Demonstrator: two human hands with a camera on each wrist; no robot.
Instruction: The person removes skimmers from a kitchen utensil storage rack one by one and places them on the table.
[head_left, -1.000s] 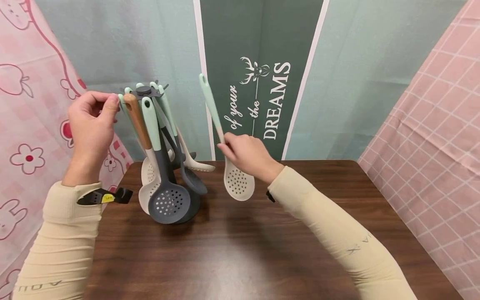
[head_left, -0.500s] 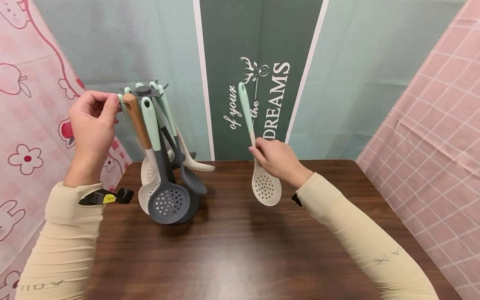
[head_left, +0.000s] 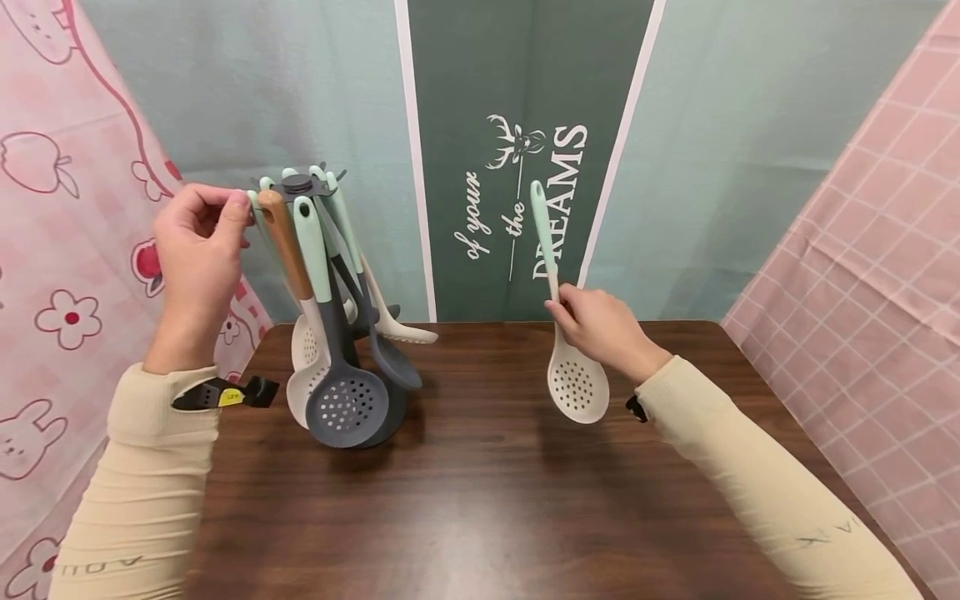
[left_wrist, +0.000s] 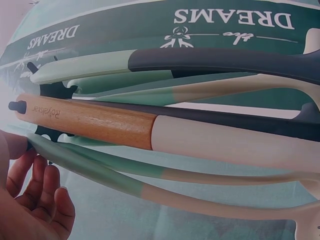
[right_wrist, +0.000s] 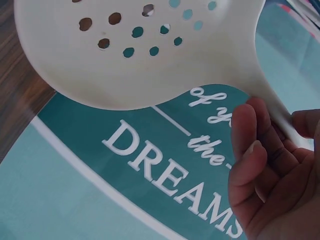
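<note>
My right hand (head_left: 607, 327) grips a white skimmer (head_left: 577, 385) by its neck, its mint handle pointing up. The skimmer hangs above the table, perforated bowl downward; the right wrist view shows that bowl (right_wrist: 150, 85) close up, with fingers and thumb at the neck. At the left, my left hand (head_left: 198, 250) pinches at the top end of a mint-handled white utensil (left_wrist: 90, 167), where it meets the rack's hook; whether the fingers hold handle or hook is partly hidden. Several utensils hang from the dark grey rack (head_left: 298, 185), among them a grey skimmer (head_left: 347, 408) and a wooden-handled white one (head_left: 287, 242).
A brown wooden table (head_left: 480, 500) lies underneath. Behind it hangs a teal curtain (head_left: 697, 192) with a dark green printed panel. Patterned pink cloths (head_left: 847, 275) stand at both sides. A grey ladle (head_left: 395, 362) and a white slotted turner (head_left: 412, 335) jut from the rack's right.
My right hand has carried the skimmer to the right, away from the rack, and slightly lower. My left hand has stayed at the rack; the head view has shifted slightly.
</note>
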